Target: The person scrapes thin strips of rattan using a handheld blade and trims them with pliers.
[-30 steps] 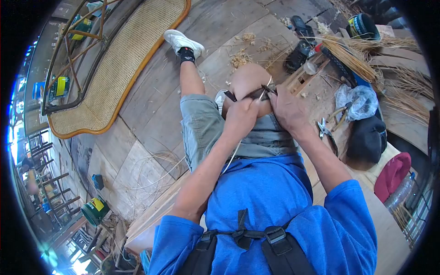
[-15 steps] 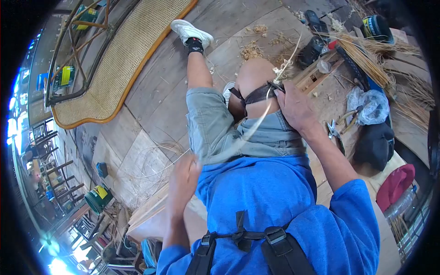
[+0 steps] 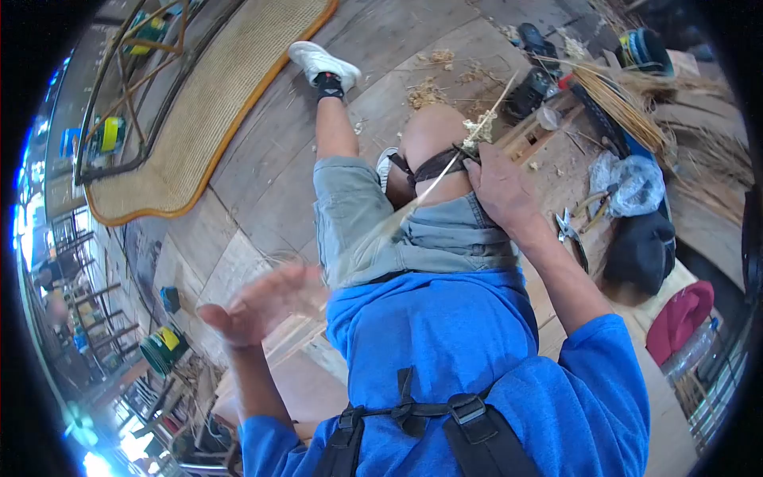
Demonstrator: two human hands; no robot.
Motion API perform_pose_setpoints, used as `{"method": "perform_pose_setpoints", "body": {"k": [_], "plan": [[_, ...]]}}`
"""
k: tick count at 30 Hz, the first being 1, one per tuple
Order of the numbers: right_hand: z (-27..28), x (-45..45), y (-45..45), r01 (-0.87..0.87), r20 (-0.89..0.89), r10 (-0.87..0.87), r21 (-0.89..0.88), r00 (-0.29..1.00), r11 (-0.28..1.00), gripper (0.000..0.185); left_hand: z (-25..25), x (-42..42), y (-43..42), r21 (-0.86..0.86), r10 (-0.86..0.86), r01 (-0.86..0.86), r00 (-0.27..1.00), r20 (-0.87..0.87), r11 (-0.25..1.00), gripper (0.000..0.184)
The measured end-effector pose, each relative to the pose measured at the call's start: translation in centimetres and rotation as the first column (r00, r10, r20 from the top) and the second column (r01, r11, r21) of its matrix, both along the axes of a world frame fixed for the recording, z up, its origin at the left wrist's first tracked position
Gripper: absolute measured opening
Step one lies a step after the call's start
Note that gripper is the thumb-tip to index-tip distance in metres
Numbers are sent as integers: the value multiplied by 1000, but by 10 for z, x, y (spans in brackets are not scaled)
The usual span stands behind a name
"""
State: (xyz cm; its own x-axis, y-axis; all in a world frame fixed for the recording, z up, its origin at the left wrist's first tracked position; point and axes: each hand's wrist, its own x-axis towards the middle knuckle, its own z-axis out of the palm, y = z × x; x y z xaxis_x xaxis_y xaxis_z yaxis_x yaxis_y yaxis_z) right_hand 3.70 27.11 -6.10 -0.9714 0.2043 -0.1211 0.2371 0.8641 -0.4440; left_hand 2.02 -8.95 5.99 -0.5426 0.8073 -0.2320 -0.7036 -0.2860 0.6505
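Observation:
My right hand (image 3: 502, 187) is closed at my bent knee, thumb and fingers pressed around a pale cane strip (image 3: 439, 181). Under its thumb sits a small dark edge that I cannot make out clearly. The strip crosses a dark band (image 3: 435, 165) tied around that leg, with curly shavings (image 3: 478, 129) bunched where it passes the fingers. Its lower part blurs over my shorts (image 3: 421, 242). To the left, my left hand (image 3: 266, 302) is in the air, smeared by motion, thumb apart and fingers stretched, with nothing visible in it.
A woven cane panel with a wooden rim (image 3: 199, 103) lies at upper left. On the right are a cane bundle (image 3: 620, 103), pliers (image 3: 571, 236), a plastic bag (image 3: 638, 185), a black cap (image 3: 640, 254) and a red cap (image 3: 678, 322). Shavings (image 3: 427, 93) litter the floor.
My left hand has moved left and opened, letting go of the strip's end. My right hand stays at the knee, and the view has shifted slightly.

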Motion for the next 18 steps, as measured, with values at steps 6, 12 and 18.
{"method": "perform_pose_setpoints", "body": {"k": [6, 12, 18], "plan": [[10, 0, 2, -10, 67, 8, 31, 998, 999, 27, -8, -41, 77, -586, -177, -124, 885, -429, 801, 90], [6, -1, 2, -32, 53, 31, 28, 998, 999, 27, -75, -16, 152, -840, -522, -74, 754, -400, 537, 38], [8, -4, 9, -8, 82, 12, -42, 997, 999, 33, -98, 12, 126, -816, -224, -187, 907, -358, 547, 23]]}}
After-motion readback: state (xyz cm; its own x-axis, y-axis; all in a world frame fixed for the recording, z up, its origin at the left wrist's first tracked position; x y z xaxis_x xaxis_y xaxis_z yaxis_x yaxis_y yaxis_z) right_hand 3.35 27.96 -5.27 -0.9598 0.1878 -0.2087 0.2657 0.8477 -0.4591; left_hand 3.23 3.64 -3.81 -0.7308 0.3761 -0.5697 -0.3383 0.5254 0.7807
